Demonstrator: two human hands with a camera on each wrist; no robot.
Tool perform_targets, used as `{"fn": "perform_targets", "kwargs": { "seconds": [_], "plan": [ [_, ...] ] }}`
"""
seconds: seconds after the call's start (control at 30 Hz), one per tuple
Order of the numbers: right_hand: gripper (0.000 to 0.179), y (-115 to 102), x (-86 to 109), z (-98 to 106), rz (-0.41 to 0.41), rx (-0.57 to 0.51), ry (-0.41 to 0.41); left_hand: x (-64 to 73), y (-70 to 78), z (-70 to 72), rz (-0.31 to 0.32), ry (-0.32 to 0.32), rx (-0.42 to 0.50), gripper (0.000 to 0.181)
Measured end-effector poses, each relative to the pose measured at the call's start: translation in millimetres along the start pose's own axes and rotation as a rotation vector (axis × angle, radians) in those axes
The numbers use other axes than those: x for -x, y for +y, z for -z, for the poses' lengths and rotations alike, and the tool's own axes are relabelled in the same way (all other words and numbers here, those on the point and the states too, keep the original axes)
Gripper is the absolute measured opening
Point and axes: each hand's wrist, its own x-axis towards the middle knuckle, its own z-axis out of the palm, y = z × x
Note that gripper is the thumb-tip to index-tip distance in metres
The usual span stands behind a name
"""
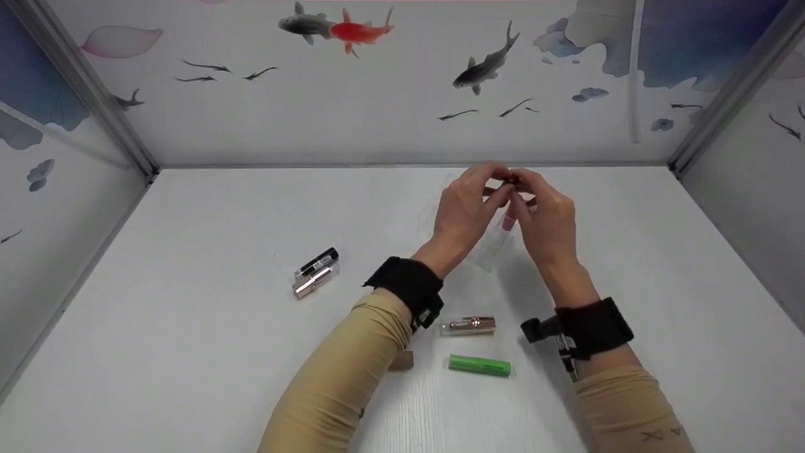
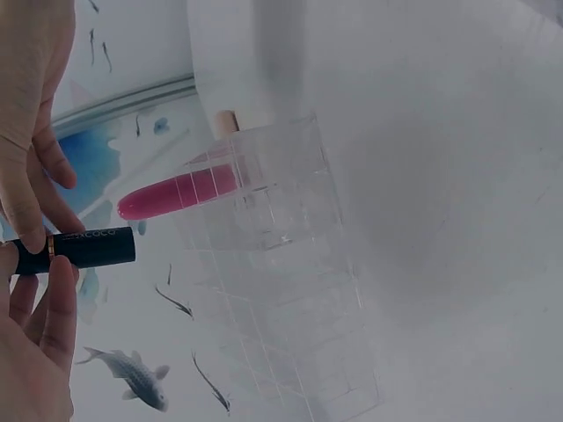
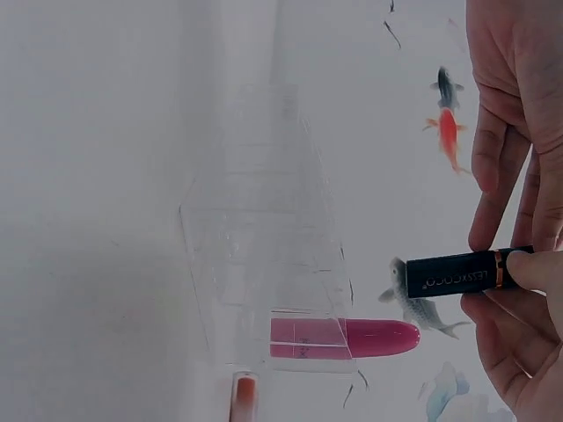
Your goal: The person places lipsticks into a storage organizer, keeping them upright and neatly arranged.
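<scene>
Head view: black tube (image 2: 92, 248) mostly hidden between left hand (image 1: 464, 206) and right hand (image 1: 548, 217), both pinching it, over the table's (image 1: 201, 302) far part. Green tube (image 1: 479, 365) shows here only. Wrist views add gold band (image 3: 499, 270), lettering (image 3: 455, 280). Left wrist view: long axis near-level, blunt end pointing right, toward clear rack (image 2: 303, 233).

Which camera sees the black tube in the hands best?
The right wrist view: the black tube looks big, with its gold band and white letters showing. The left wrist view shows it too, but fewer letters. In the head view, fingers hide nearly all of it.
</scene>
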Motion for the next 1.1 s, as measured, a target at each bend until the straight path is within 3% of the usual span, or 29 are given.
{"fn": "perform_targets", "kwargs": {
  "seconds": [0.47,1.1],
  "plan": [
    [0.022,9,-4.2,-9,0.007,-0.034,-0.01,-0.6,-11.0,-10.3,0.036,-0.033,0.035,0.014],
    [0.022,19,-2.2,-14,-0.063,0.044,-0.033,-2.2,-17.3,-20.8,0.067,-0.073,-0.048,0.016]
  ]
}}
